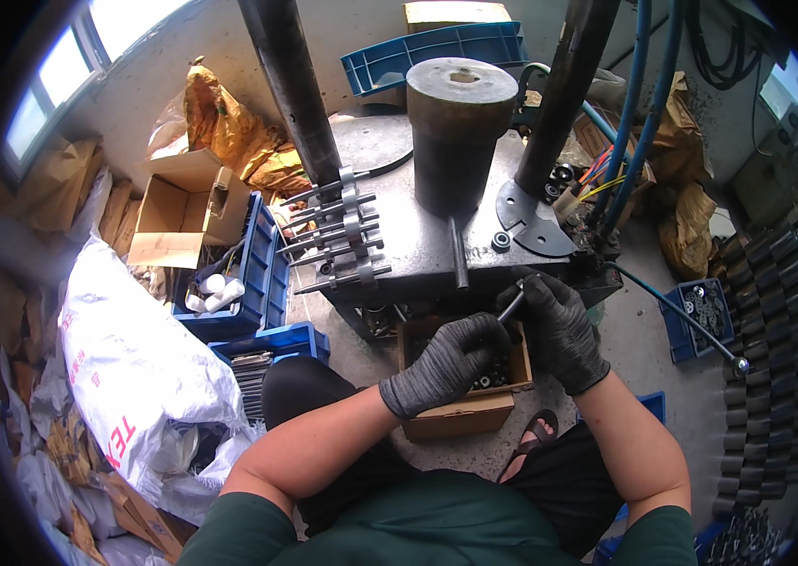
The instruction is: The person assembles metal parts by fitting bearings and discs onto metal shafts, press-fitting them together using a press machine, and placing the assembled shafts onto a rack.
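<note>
Both my hands wear grey knit gloves and meet in front of the press table's front edge. In my left hand (451,363), closed fingers grip a short metal rod (512,307) that slants up to the right. My right hand (564,330) pinches the rod's upper end; whether a small part sits on that end is hidden by the fingers. Below the hands stands an open cardboard box (465,404) with small dark metal parts inside. On the metal table (418,269) several rods with ring-shaped collars (352,226) lie in a row at the left. A small round bushing (501,241) lies near the right hand.
A thick steel cylinder (460,132) stands between two press columns (290,85). A curved slotted plate (536,226) lies at the right. A ball-ended lever (739,364) reaches out rightward. Blue crates (276,340) and a white sack (144,368) are at the left; stacked metal cylinders (776,377) stand right.
</note>
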